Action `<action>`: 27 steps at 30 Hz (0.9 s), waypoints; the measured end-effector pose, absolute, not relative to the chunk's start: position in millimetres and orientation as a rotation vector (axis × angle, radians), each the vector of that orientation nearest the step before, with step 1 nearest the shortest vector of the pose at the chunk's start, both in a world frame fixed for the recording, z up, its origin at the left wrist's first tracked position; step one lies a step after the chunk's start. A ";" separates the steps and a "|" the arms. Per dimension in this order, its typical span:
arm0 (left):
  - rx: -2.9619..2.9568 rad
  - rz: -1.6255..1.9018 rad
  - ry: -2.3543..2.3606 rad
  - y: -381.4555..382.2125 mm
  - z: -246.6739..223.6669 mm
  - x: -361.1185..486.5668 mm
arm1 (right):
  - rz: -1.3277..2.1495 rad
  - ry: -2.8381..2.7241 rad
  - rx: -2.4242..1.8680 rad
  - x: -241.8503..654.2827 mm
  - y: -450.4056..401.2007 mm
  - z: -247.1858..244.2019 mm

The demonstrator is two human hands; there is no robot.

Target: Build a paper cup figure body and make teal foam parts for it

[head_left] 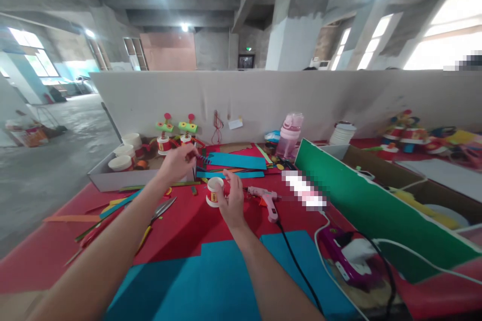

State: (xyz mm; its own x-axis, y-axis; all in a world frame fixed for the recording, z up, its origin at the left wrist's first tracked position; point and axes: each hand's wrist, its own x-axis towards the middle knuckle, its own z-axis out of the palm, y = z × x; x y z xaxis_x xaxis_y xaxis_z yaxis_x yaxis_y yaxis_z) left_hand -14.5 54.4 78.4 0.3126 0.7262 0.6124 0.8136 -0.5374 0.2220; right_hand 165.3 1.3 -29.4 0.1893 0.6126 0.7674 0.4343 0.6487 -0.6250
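A small white paper cup [213,198] with a red and yellow band stands on the red table, its rim seemingly down. My right hand [232,199] is at the cup's right side, thumb against it and fingers curled. Beyond and to the left, my left hand [181,161] is closed, fingertips pinched on a dark folded paper strip [204,159] that sticks out to the right. The inside of that grip is hidden. Right of the cup lies a pink hot glue gun [266,199]. Scissors [164,208] lie under my left forearm.
Blue paper sheets [226,276] cover the near table; blue strips [237,160] lie behind. Finished cup figures [164,144] stand beside a white box [139,178] of cups. A green panel [369,210], purple power strip [348,261] and cords are at right. A pink bottle [290,135] stands behind.
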 end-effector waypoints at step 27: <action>-2.584 -2.548 -1.653 -0.9 -1.5 -6.1 | 0.851 -1.441 -0.723 160.0 2.8 -25.3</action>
